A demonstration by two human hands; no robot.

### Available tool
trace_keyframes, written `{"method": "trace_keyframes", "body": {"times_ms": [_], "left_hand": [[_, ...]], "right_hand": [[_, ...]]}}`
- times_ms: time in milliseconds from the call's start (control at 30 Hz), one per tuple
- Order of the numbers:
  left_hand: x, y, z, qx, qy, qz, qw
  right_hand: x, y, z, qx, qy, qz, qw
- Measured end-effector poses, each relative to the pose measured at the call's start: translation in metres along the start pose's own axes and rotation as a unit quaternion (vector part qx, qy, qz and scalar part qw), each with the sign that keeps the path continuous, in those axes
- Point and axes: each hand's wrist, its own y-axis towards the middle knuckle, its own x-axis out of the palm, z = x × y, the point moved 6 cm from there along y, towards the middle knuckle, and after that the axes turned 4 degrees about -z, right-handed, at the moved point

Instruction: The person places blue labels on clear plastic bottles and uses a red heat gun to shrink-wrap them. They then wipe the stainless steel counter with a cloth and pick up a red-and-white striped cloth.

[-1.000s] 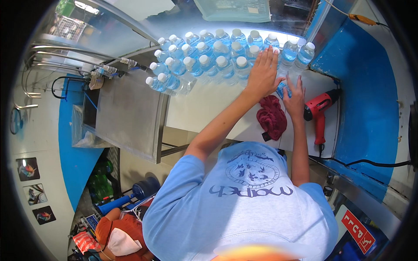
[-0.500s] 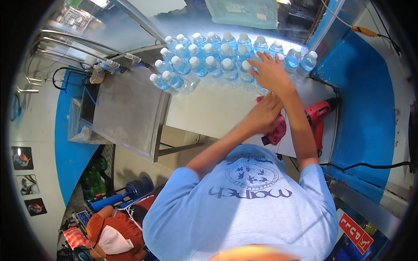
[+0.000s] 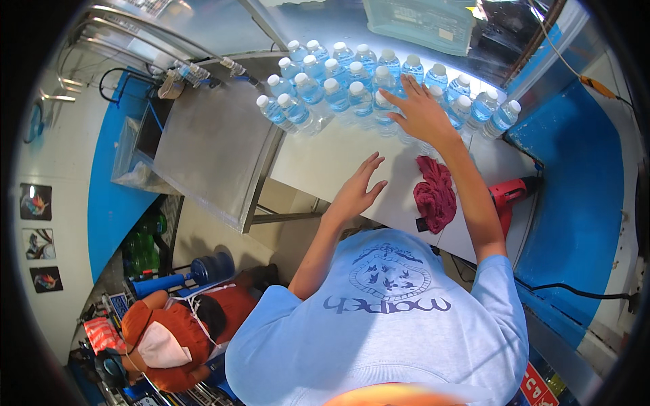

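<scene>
My light-blue shirt (image 3: 406, 345) bears a dark-blue print (image 3: 389, 274), birds inside a ring. On the far side, I see white caps (image 3: 357, 88) and blue labels (image 3: 336, 100) on clear bottles (image 3: 361, 105) along a white counter (image 3: 318, 159). To my right: maroon cloth (image 3: 437, 197), red-and-black heat gun (image 3: 511, 192), bright-blue wall (image 3: 575, 183).

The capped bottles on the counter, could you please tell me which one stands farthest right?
It is the bottle nearest the blue wall; all the others stand to its left.

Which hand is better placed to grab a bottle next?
The right hand, probably: it reaches over the bottles, while the left hand is farther back, near the table's front edge.
</scene>
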Motion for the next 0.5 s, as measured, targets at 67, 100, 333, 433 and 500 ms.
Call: {"method": "trace_keyframes", "body": {"times_ms": [67,100,333,433,500], "left_hand": [[0.003,0.0,0.003,0.005,0.018,0.012,1.0],[0.006,-0.001,0.003,0.007,0.027,0.016,0.999],[0.044,-0.021,-0.003,-0.023,0.025,-0.071,0.997],[0.049,-0.032,-0.01,-0.07,0.043,-0.076,0.994],[0.049,-0.042,-0.014,-0.105,0.038,-0.064,0.992]], "right_hand": [[-0.001,0.003,0.004,0.009,0.008,-0.034,0.999],[-0.002,0.008,0.003,0.004,0.015,-0.03,0.999],[0.015,0.048,-0.024,-0.032,-0.024,-0.031,0.999],[0.025,0.052,-0.027,-0.026,-0.038,-0.045,0.998],[0.026,0.052,-0.025,-0.03,-0.037,-0.054,0.997]]}}
